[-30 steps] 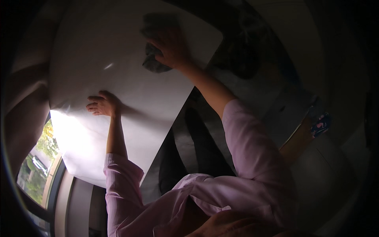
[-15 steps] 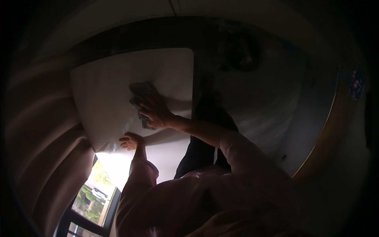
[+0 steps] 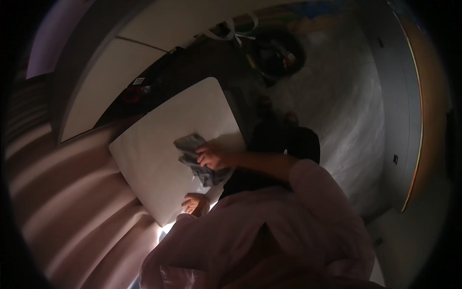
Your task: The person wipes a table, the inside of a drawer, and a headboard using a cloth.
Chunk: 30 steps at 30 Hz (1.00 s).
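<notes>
Grey cloth (image 3: 204, 176) is under the right hand's fingers, bunched, one flap sticking out past the fingertips. Right hand (image 3: 213, 158): fingers bent over the cloth, holding it; palm side hidden, so can't tell how firm. Risk: loose flap could fold under or slip out if pressure sits only on the near part. Left hand (image 3: 196, 203): nearer the body than the right fingers, nothing visible in it, fingers loosely apart; can't tell if it bears weight. The hands are near each other, so a sweep bodyward could bump it. White tabletop (image 3: 159, 127) runs out beyond both sets of fingers; pink curtain (image 3: 82, 192) hangs left of them, could snag the cloth on a wide leftward stroke.
</notes>
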Each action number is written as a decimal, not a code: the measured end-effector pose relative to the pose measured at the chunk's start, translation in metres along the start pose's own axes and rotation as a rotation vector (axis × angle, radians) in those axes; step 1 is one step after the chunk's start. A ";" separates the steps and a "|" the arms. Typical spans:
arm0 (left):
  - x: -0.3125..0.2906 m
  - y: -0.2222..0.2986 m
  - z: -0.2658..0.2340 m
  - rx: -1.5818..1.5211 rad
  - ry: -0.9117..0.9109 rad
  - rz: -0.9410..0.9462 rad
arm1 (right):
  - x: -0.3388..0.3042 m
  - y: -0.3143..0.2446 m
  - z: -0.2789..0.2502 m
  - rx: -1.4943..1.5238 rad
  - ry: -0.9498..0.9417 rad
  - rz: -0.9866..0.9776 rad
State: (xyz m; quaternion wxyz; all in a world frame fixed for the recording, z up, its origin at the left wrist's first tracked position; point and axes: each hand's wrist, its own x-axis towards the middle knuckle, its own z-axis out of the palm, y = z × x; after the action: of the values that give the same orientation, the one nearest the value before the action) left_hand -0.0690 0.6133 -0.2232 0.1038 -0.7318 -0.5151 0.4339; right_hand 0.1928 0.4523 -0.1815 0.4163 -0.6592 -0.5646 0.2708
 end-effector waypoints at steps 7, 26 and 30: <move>0.009 -0.019 0.006 -0.436 -0.292 0.422 | -0.011 -0.009 -0.002 0.052 0.331 0.000; -0.061 0.120 -0.308 -1.184 0.415 1.308 | -0.266 0.064 -0.039 0.034 1.021 1.272; -0.055 0.204 -0.363 -0.994 0.775 1.180 | -0.272 0.059 -0.021 -0.143 0.805 1.311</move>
State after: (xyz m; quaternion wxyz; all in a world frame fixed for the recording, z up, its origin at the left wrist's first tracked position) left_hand 0.3303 0.5821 -0.0980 -0.3026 -0.9366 -0.1090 -0.1392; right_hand 0.1819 0.1821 -0.2520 0.3003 -0.9319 0.1198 0.1643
